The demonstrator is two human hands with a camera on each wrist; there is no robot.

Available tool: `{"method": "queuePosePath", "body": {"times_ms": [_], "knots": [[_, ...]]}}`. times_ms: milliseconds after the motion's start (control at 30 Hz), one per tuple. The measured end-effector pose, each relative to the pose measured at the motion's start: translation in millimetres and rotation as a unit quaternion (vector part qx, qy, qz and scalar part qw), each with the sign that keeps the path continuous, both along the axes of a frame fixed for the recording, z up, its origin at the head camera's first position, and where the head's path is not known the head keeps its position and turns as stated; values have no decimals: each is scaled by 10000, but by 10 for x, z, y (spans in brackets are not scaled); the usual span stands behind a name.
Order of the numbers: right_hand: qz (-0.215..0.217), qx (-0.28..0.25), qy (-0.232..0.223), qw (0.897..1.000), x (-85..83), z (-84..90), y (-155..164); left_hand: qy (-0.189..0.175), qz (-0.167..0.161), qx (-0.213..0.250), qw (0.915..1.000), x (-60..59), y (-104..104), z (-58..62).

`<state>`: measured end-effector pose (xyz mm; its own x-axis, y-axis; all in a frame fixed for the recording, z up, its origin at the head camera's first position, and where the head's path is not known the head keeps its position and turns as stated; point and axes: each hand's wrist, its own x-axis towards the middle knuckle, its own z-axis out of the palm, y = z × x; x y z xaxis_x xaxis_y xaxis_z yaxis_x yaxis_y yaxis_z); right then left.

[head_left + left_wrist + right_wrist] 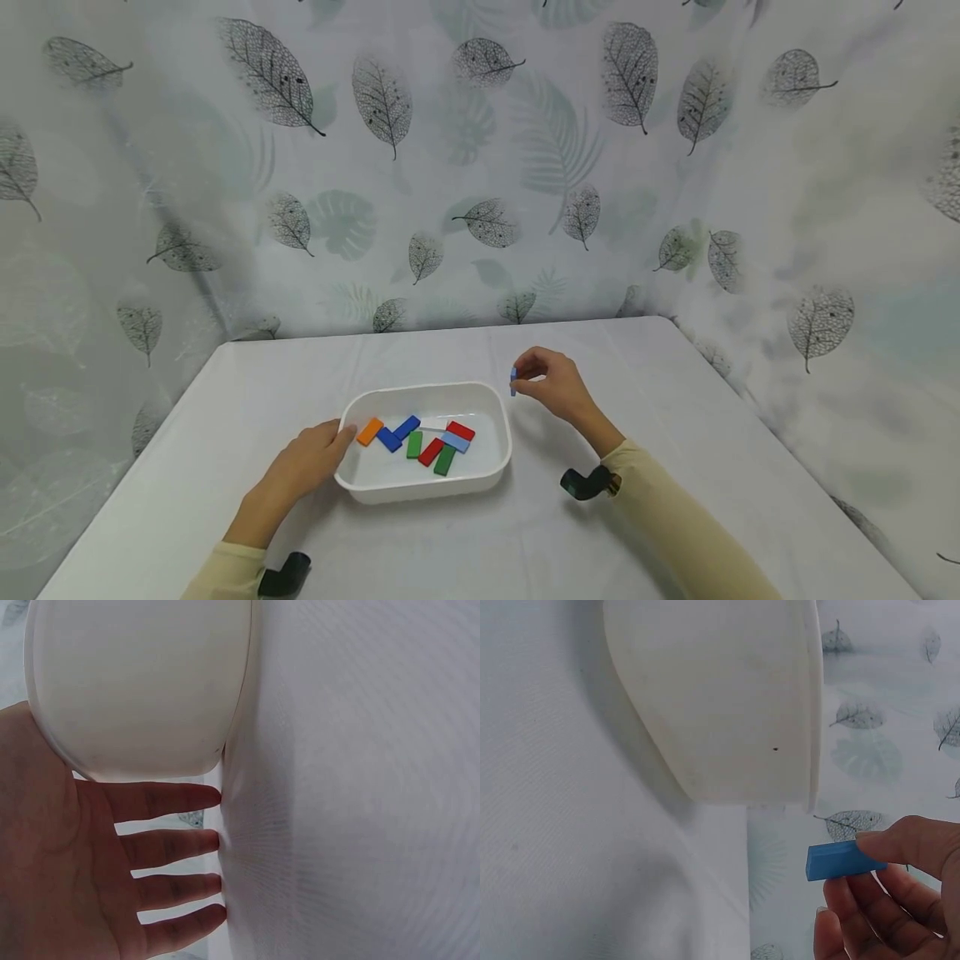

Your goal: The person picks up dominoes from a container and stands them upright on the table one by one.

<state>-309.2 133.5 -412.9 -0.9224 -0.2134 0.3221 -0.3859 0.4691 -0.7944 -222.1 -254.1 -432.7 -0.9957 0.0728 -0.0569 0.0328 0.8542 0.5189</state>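
A white plastic tray (420, 492) stands on the table with several coloured blocks inside, among them an orange block (370, 431), a dark blue block (407, 427), a green block (414, 445) and a red block (431, 452). My left hand (311, 458) holds the tray's left end, thumb over the rim and fingers extended outside. In the left wrist view its fingertips (214, 796) reach down to the tabletop. Past the tray's right end, my right hand (551, 383) pinches a light blue block (844, 860) between thumb and fingers, raised above the table.
The table (600, 533) has a white cover. Leaf-patterned curtains (480, 167) rise behind it and along both sides. Dark wrist-worn devices sit at the left cuff (285, 575) and the right cuff (587, 483).
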Motion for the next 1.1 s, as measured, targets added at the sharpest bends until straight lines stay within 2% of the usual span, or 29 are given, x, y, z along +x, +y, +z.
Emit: {"method": "queuePosePath", "body": {"times_ms": [333, 1100], "knots": [[-46, -55, -89, 9999, -58, -158, 46, -63, 60, -3, 10000, 3, 16, -4], [-207, -21, -188, 9996, -72, -357, 89, 25, -21, -41, 10000, -2, 5, 0]]}}
